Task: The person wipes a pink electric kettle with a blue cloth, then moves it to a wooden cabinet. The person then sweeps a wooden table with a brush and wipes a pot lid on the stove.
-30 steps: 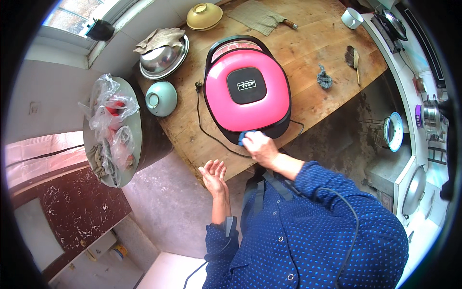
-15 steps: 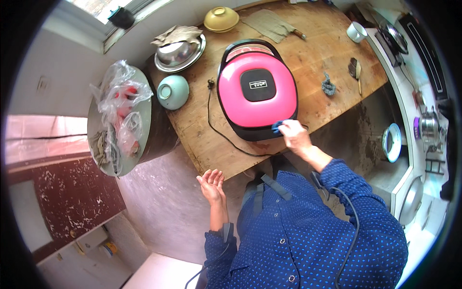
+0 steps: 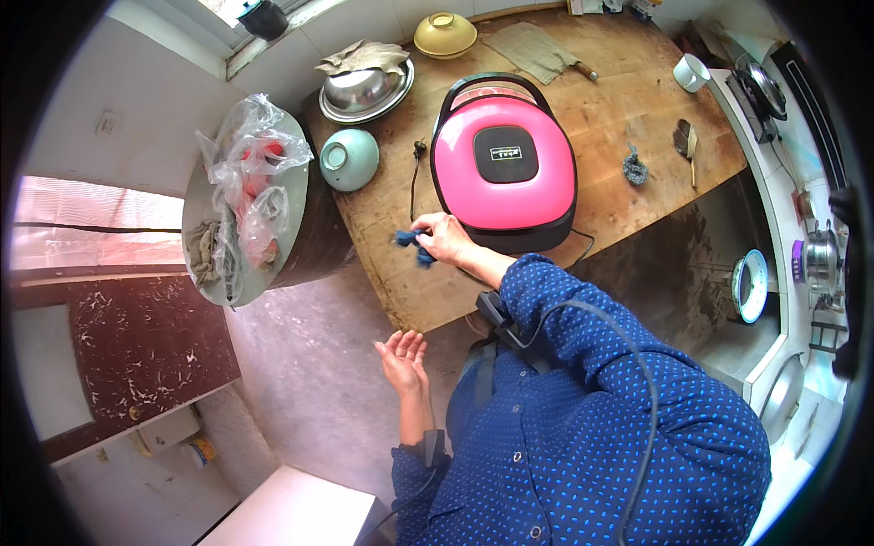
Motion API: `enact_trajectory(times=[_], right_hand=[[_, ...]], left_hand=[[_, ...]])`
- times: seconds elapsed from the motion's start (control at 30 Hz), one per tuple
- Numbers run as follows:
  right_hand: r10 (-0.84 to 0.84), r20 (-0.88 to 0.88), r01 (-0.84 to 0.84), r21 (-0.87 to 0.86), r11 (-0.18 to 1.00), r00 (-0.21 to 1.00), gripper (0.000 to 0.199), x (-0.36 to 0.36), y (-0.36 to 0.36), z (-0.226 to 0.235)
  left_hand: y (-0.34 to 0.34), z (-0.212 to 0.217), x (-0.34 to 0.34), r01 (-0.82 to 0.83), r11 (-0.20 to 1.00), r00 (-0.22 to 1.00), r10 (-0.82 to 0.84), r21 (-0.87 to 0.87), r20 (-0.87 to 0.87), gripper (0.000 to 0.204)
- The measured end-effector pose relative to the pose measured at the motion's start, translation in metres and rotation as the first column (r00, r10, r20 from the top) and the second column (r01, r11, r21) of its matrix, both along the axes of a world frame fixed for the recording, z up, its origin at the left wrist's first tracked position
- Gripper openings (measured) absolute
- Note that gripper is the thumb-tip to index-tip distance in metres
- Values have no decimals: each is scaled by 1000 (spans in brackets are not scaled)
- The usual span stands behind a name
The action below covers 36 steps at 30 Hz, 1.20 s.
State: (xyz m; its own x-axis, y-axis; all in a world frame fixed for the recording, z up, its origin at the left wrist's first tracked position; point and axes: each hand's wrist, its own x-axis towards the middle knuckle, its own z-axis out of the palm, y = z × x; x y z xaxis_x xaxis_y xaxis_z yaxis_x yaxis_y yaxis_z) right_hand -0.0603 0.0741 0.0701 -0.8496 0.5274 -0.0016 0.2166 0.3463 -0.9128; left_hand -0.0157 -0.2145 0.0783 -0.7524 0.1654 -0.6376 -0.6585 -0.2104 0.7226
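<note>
Indoors, a wooden worktop (image 3: 633, 105) bears a pink cooker (image 3: 505, 201) and 2 upturned bowls (image 3: 351, 162); clear bags (image 3: 262, 218) hold something red (image 3: 268, 150). Right fingers (image 3: 426, 223) grip blue cloth (image 3: 424, 257) beside the cooker; left hand (image 3: 402, 364) palm-up, released.

The big pink machine (image 3: 505, 202) blocks the middle of the worktop (image 3: 628, 107); the green bowl (image 3: 353, 164) and the shiny bowl (image 3: 358, 95) stand in the way on its left; there is room to pass on its right, before the grey scrubber (image 3: 635, 169).
</note>
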Motion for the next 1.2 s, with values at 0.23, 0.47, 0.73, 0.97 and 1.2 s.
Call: enact_trajectory(times=[0.23,0.47,0.73,0.97,1.2], right_hand=[[-165,-247,78,-330,941,955,58,118,60,41],[-124,117,-18,793,609,985,36,210,59,21],[55,182,-178,782,598,982,11,61,12,0],[29,12,-27,814,580,1000,38,66,15,33],[-158,290,-134,774,619,944,28,233,96,17]], left_hand=[[-29,-8,2,-112,994,994,112,12,-11,65],[-52,-16,16,-186,981,980,189,-46,67,66],[-48,-7,16,-153,988,988,153,17,-9,67],[-24,17,-4,-109,831,988,29,546,153,91],[45,38,-30,-60,584,965,-173,809,197,102]])
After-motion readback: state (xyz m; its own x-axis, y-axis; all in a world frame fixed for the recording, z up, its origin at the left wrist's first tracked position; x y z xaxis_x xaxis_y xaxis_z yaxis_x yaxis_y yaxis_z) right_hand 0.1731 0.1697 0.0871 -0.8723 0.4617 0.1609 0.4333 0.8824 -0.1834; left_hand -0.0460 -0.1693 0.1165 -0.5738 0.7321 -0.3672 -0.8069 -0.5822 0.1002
